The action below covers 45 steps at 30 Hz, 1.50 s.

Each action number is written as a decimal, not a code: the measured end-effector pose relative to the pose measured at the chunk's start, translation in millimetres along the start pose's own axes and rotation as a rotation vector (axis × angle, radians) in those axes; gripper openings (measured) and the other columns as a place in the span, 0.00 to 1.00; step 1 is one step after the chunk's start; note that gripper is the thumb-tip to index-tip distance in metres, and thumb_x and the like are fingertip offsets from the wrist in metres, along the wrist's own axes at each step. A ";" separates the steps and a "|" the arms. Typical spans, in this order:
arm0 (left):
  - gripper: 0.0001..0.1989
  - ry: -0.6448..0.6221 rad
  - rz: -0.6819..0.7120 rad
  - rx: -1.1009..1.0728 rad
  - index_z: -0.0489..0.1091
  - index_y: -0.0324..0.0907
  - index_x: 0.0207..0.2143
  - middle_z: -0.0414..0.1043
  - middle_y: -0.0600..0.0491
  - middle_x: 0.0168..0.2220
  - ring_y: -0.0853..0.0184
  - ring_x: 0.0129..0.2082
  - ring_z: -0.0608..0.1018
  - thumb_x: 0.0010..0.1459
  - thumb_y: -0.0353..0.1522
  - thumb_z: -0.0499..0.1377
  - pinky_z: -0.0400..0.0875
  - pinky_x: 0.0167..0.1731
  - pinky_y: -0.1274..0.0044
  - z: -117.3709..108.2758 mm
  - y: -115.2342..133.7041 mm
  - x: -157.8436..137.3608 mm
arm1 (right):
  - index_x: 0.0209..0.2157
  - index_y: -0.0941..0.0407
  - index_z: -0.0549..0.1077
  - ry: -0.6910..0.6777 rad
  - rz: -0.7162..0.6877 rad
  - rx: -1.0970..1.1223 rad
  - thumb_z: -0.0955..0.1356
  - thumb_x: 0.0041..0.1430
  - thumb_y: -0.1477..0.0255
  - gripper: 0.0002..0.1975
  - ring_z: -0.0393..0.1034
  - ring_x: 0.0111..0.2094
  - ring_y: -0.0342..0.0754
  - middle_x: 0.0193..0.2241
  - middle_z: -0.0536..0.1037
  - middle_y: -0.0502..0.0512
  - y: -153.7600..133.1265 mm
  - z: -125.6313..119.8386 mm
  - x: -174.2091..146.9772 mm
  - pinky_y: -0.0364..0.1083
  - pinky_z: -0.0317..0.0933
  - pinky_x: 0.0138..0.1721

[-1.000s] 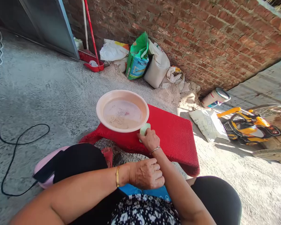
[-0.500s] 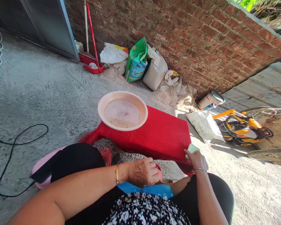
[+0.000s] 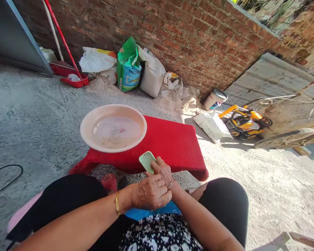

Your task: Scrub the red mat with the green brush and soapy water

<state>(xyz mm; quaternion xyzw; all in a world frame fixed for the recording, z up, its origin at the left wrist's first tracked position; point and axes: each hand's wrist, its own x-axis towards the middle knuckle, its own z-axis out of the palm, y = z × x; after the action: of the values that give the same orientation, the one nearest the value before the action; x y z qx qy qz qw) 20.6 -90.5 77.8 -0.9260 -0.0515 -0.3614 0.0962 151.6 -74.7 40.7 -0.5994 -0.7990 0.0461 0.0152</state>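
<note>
My right hand grips a flat, pale green rounded rectangle with a small dark spot near its top; I cannot make out exactly what it is. It is held over the front edge of a red cloth-covered bench. My left hand, with a gold bracelet at its wrist, is closed, knuckles up, against the right wrist. Whatever its fingers may hold is hidden. A wide pale pink basin sits on the bench's left end, with cloudy water and dark specks inside.
Along the brick wall stand a green sack, a white sack and a red dustpan. To the right lie another white sack, a bucket and a yellow toy digger. A black cable curls on the left floor.
My right hand has brought the pale green piece leftward from the bench's right end to the front of its middle, meeting my left hand. The camera view has turned somewhat right.
</note>
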 end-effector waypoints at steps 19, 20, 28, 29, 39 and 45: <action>0.32 -0.496 -0.559 0.059 0.62 0.50 0.60 0.60 0.42 0.62 0.48 0.63 0.59 0.54 0.47 0.61 0.46 0.60 0.54 63.2 -55.9 -41.1 | 0.46 0.52 0.68 0.200 0.769 0.117 0.65 0.57 0.57 0.18 0.69 0.39 0.50 0.42 0.69 0.57 179.3 -28.8 -91.5 0.47 0.60 0.38; 0.34 -0.525 -0.559 0.051 0.61 0.52 0.61 0.59 0.43 0.63 0.48 0.64 0.57 0.53 0.49 0.61 0.44 0.60 0.53 66.4 -57.2 -44.9 | 0.46 0.52 0.68 0.204 0.662 0.133 0.65 0.58 0.59 0.17 0.69 0.41 0.50 0.43 0.69 0.57 167.2 -26.5 -79.8 0.46 0.60 0.39; 0.33 -0.592 -0.574 0.088 0.56 0.61 0.62 0.57 0.49 0.64 0.49 0.65 0.56 0.55 0.48 0.60 0.43 0.60 0.51 75.7 -66.3 -62.5 | 0.49 0.52 0.69 0.125 0.412 0.155 0.65 0.60 0.63 0.16 0.67 0.46 0.50 0.45 0.68 0.57 166.9 -21.9 -41.7 0.46 0.59 0.45; 0.32 -0.591 -0.583 0.094 0.56 0.61 0.62 0.57 0.49 0.64 0.49 0.65 0.56 0.55 0.48 0.60 0.43 0.60 0.51 75.3 -68.2 -62.4 | 0.50 0.52 0.69 0.115 0.476 0.161 0.65 0.61 0.63 0.17 0.67 0.44 0.49 0.44 0.68 0.57 182.2 -23.1 -47.5 0.46 0.60 0.44; 0.30 -0.543 -0.579 0.158 0.62 0.58 0.60 0.64 0.45 0.60 0.47 0.62 0.62 0.55 0.48 0.59 0.50 0.58 0.51 76.6 -71.6 -52.7 | 0.50 0.53 0.70 0.197 0.591 0.102 0.65 0.61 0.61 0.18 0.67 0.42 0.51 0.43 0.68 0.59 226.0 -42.8 -53.0 0.47 0.60 0.42; 0.28 -0.523 -0.522 0.240 0.65 0.56 0.58 0.66 0.43 0.58 0.47 0.59 0.65 0.55 0.49 0.59 0.53 0.57 0.52 76.3 -72.1 -52.4 | 0.48 0.51 0.72 0.199 0.294 0.138 0.66 0.61 0.63 0.15 0.64 0.44 0.51 0.46 0.67 0.58 188.5 -24.2 -12.7 0.47 0.58 0.46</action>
<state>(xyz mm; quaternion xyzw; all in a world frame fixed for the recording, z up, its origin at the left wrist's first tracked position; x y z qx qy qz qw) 20.6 -5.1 -2.6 -0.9248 -0.3499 -0.1169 0.0925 337.3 -33.3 47.8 -0.7088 -0.6923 0.0429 0.1285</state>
